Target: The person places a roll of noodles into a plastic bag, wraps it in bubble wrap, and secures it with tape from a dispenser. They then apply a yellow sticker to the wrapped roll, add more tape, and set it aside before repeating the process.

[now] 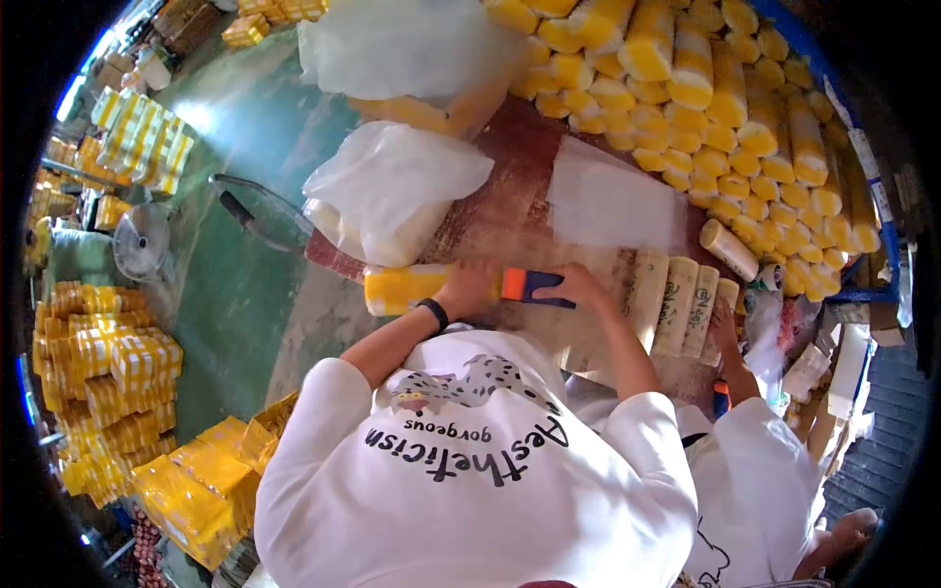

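In front of my chest a long bundle wrapped in yellow tape (400,291) lies crosswise on the worn tabletop. My left hand (469,288), with a dark band at the wrist, is closed over its right part and presses on it. My right hand (576,288) grips an orange and dark-blue tape dispenser (534,286), whose orange end sits right beside my left hand at the bundle's end. Just beyond the bundle, a stack covered with clear plastic sheeting (392,181) stands on the table.
At my right a co-worker's hand (723,328) touches a row of pale packs with handwriting (676,309). White sheets (613,196) lie beyond. Yellow-wrapped rolls (725,98) are piled at the far right. Taped yellow boxes (211,480) and a fan (141,241) stand to the left.
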The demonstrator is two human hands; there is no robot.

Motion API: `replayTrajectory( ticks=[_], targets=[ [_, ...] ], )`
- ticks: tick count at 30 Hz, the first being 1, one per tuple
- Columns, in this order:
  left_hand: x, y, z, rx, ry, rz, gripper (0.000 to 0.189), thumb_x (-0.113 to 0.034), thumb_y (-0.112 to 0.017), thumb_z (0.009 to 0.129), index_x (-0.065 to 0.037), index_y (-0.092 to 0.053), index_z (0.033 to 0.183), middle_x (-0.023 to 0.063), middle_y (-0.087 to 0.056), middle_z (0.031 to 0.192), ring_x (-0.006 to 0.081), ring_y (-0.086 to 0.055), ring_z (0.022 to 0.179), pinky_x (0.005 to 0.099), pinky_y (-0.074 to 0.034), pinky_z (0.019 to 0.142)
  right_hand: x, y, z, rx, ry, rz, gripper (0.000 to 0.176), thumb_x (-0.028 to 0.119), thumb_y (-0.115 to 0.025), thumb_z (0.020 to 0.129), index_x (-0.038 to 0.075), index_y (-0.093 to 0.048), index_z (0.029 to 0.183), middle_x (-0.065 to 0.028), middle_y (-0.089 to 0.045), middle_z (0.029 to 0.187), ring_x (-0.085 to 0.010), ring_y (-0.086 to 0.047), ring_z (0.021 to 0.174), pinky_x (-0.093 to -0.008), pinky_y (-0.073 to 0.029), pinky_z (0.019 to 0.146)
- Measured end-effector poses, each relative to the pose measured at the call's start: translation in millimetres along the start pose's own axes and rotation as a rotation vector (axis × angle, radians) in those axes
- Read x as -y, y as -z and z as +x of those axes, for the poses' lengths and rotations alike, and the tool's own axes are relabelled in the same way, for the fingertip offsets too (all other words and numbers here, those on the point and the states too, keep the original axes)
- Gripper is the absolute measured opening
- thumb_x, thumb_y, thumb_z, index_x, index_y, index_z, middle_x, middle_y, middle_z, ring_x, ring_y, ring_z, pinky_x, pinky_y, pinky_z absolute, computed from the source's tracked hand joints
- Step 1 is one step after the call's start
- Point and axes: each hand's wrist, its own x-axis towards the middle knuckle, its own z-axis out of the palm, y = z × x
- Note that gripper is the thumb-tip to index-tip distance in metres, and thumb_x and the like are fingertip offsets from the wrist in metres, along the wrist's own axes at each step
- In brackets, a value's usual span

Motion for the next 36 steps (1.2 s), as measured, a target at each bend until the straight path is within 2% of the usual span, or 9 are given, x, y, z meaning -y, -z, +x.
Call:
replayTrajectory(
  ticks=[4, 10, 13, 16, 17, 21, 30, 33, 36],
  targets=[
    [2.1, -8.7, -2.2, 0.032, 0.005, 0.154, 0.087, -0.044, -0.073, 0.065, 0.003, -0.039, 0.130, 0.0159, -0.055, 0.113, 0.0300, -0.056, 0.098, 0.0456, -0.044, 0.085, -20.1, 13.3, -1.1, 0.003, 0.004, -0.160, 0.055, 0.049, -0.079, 0.063, 0.006, -0.070, 0.096, -0.0143, -0.069, 0.084, -0.0236, -0.066, 0.076, -0.0329, -0.050, 0.074],
    [6.8, -0.4, -4.3, -0.088, -0.098, 0.145, 0.085, -0.042, -0.074, 0.067, 0.002, -0.038, 0.130, 0.0175, -0.052, 0.120, 0.0345, -0.054, 0.105, 0.0484, -0.042, 0.091, -38.6, 56.6, -39.1, -0.012, -0.130, -0.152, 0.055, 0.049, -0.080, 0.061, 0.003, -0.069, 0.090, -0.0145, -0.068, 0.080, -0.0251, -0.065, 0.075, -0.0356, -0.049, 0.073],
    [3.1, 33.1, -10.4, -0.043, -0.015, -0.299, 0.087, -0.040, -0.076, 0.066, 0.001, -0.036, 0.132, 0.0191, -0.047, 0.127, 0.0360, -0.049, 0.112, 0.0452, -0.041, 0.096, -16.6, 66.7, -58.7, -0.114, -0.069, -0.231, 0.055, 0.048, -0.080, 0.061, 0.002, -0.069, 0.090, -0.0140, -0.067, 0.077, -0.0261, -0.064, 0.073, -0.0359, -0.049, 0.071],
    [11.1, 108.4, -26.5, -0.231, -0.175, -0.514, 0.093, -0.037, -0.078, 0.063, 0.000, -0.033, 0.135, 0.0205, -0.044, 0.130, 0.0365, -0.044, 0.118, 0.0424, -0.039, 0.099, 34.0, 89.0, -78.7, -0.144, -0.052, -0.150, 0.056, 0.049, -0.079, 0.062, 0.003, -0.069, 0.091, -0.0142, -0.066, 0.075, -0.0273, -0.064, 0.073, -0.0357, -0.049, 0.070],
    [9.5, 133.2, -33.7, -0.211, -0.106, -0.676, 0.100, -0.032, -0.083, 0.057, -0.002, -0.031, 0.137, 0.0196, -0.043, 0.131, 0.0351, -0.042, 0.122, 0.0416, -0.037, 0.102, 49.3, 92.6, -83.1, -0.117, -0.051, -0.105, 0.055, 0.050, -0.079, 0.063, 0.003, -0.069, 0.091, -0.0142, -0.066, 0.074, -0.0276, -0.064, 0.072, -0.0356, -0.049, 0.070],
    [35.7, 126.7, -57.1, -0.324, -0.034, -0.893, 0.104, -0.026, -0.086, 0.054, -0.004, -0.029, 0.138, 0.0168, -0.041, 0.132, 0.0310, -0.043, 0.121, 0.0395, -0.036, 0.101, 120.2, 84.7, -77.5, -0.153, -0.004, -0.249, 0.056, 0.053, -0.076, 0.065, 0.006, -0.069, 0.093, -0.0140, -0.066, 0.074, -0.0275, -0.064, 0.069, -0.0358, -0.050, 0.067],
    [49.6, 167.6, -130.8, -0.294, 0.071, -0.474, 0.097, -0.027, -0.080, 0.057, -0.005, -0.031, 0.138, 0.0175, -0.044, 0.125, 0.0363, -0.045, 0.116, 0.0414, -0.039, 0.098, 165.4, 31.2, -6.4, -0.069, 0.287, -0.266, 0.058, 0.060, -0.073, 0.063, 0.004, -0.067, 0.078, -0.0169, -0.064, 0.070, -0.0318, -0.063, 0.067, -0.0390, -0.050, 0.066],
    [31.5, 175.5, -134.5, -0.421, 0.198, -0.208, 0.093, -0.031, -0.079, 0.060, -0.003, -0.034, 0.136, 0.0173, -0.045, 0.124, 0.0364, -0.046, 0.113, 0.0424, -0.041, 0.095, 179.1, 16.3, 4.1, -0.079, 0.303, -0.294, 0.061, 0.065, -0.071, 0.062, 0.006, -0.069, 0.080, -0.0168, -0.066, 0.072, -0.0330, -0.064, 0.069, -0.0414, -0.051, 0.069],
    [32.9, 162.9, -133.2, -0.475, 0.379, -0.287, 0.087, -0.032, -0.078, 0.061, -0.002, -0.038, 0.132, 0.0166, -0.046, 0.124, 0.0358, -0.047, 0.111, 0.0435, -0.042, 0.093, 194.7, 16.8, 5.9, -0.070, 0.289, -0.233, 0.063, 0.066, -0.070, 0.062, 0.006, -0.069, 0.078, -0.0171, -0.065, 0.070, -0.0334, -0.064, 0.069, -0.0417, -0.051, 0.069]
  ],
)
